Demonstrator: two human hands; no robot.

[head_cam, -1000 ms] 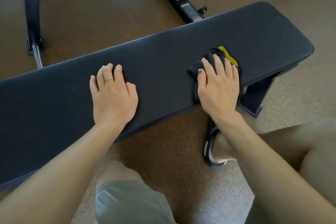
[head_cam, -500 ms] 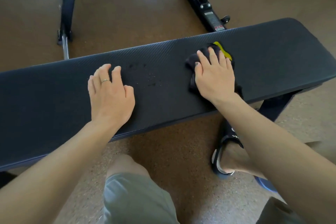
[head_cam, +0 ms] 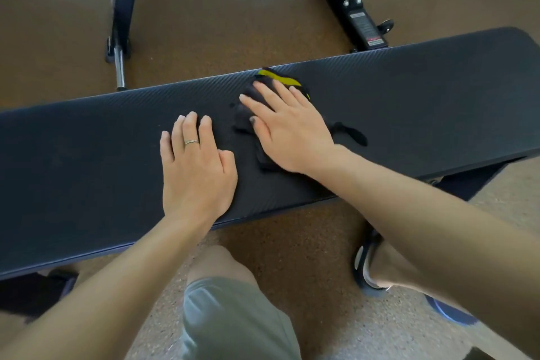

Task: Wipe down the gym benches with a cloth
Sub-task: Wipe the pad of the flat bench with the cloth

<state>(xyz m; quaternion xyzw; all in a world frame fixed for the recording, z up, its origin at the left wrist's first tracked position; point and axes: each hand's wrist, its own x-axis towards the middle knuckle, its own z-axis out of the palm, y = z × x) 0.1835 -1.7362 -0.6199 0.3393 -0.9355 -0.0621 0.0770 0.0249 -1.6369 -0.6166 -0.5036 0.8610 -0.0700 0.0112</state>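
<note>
Right hand (head_cam: 287, 133), fingers flat, has slid the cloth (head_cam: 277, 80) leftward toward the flat left hand (head_cam: 197, 168), seemingly.

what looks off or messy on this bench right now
Nothing stands out. The right hand presses a bunched black cloth with yellow trim flat on the black padded bench; the left hand rests beside it.

The bench (head_cam: 409, 102) is long, flat, padded in black ribbed vinyl, running slantwise across the view; the cloth (head_cam: 248, 123) is dark with a yellow edge, crumpled, lying on the pad near its middle.
</note>
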